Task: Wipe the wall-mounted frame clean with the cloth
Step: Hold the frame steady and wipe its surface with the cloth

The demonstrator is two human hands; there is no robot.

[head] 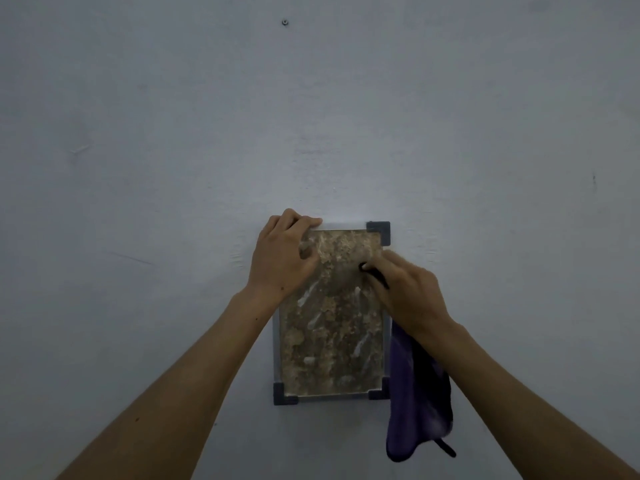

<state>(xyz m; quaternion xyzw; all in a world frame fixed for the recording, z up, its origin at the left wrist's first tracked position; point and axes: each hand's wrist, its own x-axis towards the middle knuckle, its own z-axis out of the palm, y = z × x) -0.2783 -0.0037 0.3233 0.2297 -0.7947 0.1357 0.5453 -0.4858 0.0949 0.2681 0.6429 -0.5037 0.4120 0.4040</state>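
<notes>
Gripping top-left corner of frame (331, 313) on wall (173, 133), left hand (282, 252), fingers curled over upper edge. Pressing purple cloth (415, 393) against grimy glass at frame's right side, right hand (408, 289), fingers bunched round cloth; rest hanging below.

Indoor room: bare painted wall (173, 133)

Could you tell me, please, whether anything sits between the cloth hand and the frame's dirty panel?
Nothing visible does. The right hand holding the cloth is already at the frame panel's upper right. The left hand grips the top-left corner, covering only that patch.
</notes>
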